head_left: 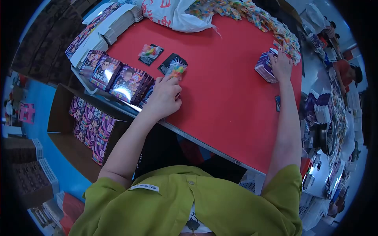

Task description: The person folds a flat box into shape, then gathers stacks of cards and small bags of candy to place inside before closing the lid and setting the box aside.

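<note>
Left hand: I see my left hand (pixel 165 96) curled near the table's near edge, fingertips pinching the lower edge of a small colourful packet (pixel 176 71).
Colourful packet: it lies on the red table (pixel 228 98), overlapping a black card (pixel 171 62) just behind it.
Right hand: my right hand (pixel 281 65) reaches far across, fingers spread and pressed flat on top of a purple box (pixel 265 67).
Purple box: it sits on the table's far right side, just beside a long heap of bright sachets (pixel 260 17); whether the fingers grip it I cannot tell.
Second packet: 1 more packet (pixel 150 54) lies apart, left of the black card.
Box row: printed purple boxes (pixel 118 76) stand side by side along the table's left edge, touching my left hand's side.
Flat stack: unfolded cartons (pixel 106 23) are piled behind them.
Bag: a white bag (pixel 173 13) rests at the far edge.
Carton below: an open cardboard carton (pixel 90 126) holds more purple boxes.
</note>
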Demonstrator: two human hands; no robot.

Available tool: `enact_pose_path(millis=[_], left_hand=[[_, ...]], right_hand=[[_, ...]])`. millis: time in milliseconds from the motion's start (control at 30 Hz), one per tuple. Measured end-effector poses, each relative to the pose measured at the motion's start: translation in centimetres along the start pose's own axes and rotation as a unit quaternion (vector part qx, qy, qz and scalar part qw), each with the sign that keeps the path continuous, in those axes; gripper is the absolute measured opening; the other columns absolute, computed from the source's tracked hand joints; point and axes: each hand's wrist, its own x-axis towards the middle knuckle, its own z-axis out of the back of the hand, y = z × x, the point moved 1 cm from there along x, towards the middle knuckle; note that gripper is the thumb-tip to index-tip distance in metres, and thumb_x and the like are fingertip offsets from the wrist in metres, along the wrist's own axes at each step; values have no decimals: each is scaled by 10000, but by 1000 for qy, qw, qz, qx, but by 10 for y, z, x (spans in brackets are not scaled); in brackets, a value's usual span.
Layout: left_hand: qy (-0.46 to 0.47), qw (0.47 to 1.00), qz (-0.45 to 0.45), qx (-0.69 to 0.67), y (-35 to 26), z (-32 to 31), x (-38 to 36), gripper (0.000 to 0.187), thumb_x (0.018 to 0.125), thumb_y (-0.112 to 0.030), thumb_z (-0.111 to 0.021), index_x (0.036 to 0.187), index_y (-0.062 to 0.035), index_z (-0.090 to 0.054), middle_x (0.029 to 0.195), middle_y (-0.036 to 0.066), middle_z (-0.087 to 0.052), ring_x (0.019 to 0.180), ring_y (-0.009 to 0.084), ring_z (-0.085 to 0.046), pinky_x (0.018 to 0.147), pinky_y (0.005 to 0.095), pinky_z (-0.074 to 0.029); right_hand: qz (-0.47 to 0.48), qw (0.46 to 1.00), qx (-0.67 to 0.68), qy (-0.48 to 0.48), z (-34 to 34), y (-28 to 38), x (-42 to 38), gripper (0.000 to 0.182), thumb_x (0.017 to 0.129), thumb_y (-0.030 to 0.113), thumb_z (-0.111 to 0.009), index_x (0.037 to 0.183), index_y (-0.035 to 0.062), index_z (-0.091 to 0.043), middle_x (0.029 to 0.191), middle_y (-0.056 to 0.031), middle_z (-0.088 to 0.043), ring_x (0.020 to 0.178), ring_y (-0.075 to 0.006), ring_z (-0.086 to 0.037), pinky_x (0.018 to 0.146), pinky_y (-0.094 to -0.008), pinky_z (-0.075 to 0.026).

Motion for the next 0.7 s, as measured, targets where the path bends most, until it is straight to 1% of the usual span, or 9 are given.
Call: enact_pose_path(millis=[167, 200, 367, 400, 433, 467, 533, 633, 700], left_hand=[[-9, 1000, -17, 5, -2, -3, 3, 83, 678, -38, -624, 742, 14, -618, 910, 116, -546, 1025, 272, -493, 904, 417, -377], [8, 1000, -6, 7, -2, -2, 3, 111, 708, -50, -630, 795, 16, -614, 951, 131, -547, 1030, 282, -497, 934, 433, -371], [-97, 990, -79, 68, -32, 5, 6, 380, 740, -145, -697, 1061, 12, -570, 1109, 150, -527, 1121, 291, -477, 1045, 447, -308], [-80, 981, -46, -170, -47, 4, 9, 516, 736, -195, -721, 1163, 1, -508, 1162, 145, -521, 1164, 274, -466, 1052, 442, -307], [-56, 916, -5, -397, -61, -2, 11, 655, 732, -246, -745, 1264, -11, -445, 1214, 139, -514, 1208, 257, -454, 1058, 437, -305], [-53, 914, -7, -402, -70, -13, 16, 655, 732, -246, -745, 1264, -11, -445, 1214, 139, -514, 1208, 257, -454, 1058, 437, -305], [160, 587, 42, -793, -84, -40, 25, 774, 718, -260, -769, 1305, 25, -353, 1193, 155, -506, 1164, 257, -477, 1002, 402, -381], [295, 434, 74, -848, -115, -31, 6, 673, 724, -191, -734, 1261, 27, -392, 1124, 150, -549, 1017, 219, -580, 897, 356, -477], [298, 452, 74, -838, -116, -40, -1, 609, 730, -162, -725, 1228, 21, -426, 1086, 142, -572, 973, 219, -603, 864, 354, -500]], right_hand=[[65, 981, -79, -163, 17, 1, -1, 449, 874, 455, -556, 1088, 60, -569, 1096, -125, -549, 1028, -272, -528, 967, -420, -337], [110, 955, -53, -271, 23, 0, 1, 415, 844, 462, -597, 991, 74, -583, 1015, -93, -553, 963, -243, -529, 907, -411, -350], [144, 939, 92, -299, 89, 31, -29, 299, 801, 383, -670, 836, 92, -609, 820, -40, -568, 820, -194, -556, 771, -359, -369], [154, 924, 192, -294, 98, 45, -49, 254, 784, 337, -699, 786, 98, -614, 756, -26, -567, 764, -180, -561, 721, -342, -372], [133, 904, 306, -267, 104, 66, -71, 218, 758, 285, -724, 763, 99, -611, 715, -24, -548, 713, -179, -544, 695, -327, -375], [111, 869, 418, -240, 111, 88, -92, 195, 733, 233, -750, 740, 100, -607, 674, -22, -530, 661, -178, -526, 669, -312, -378], [104, 840, 497, -191, 131, 125, -138, 206, 699, 182, -776, 752, 87, -600, 678, -21, -515, 646, -174, -486, 639, -303, -376], [113, 824, 529, -170, 147, 148, -181, 211, 699, 159, -782, 748, 70, -597, 655, 0, -501, 662, -159, -461, 610, -283, -364], [100, 819, 546, -146, 148, 147, -195, 188, 722, 153, -765, 786, 65, -612, 698, -8, -511, 673, -156, -465, 619, -285, -373]])
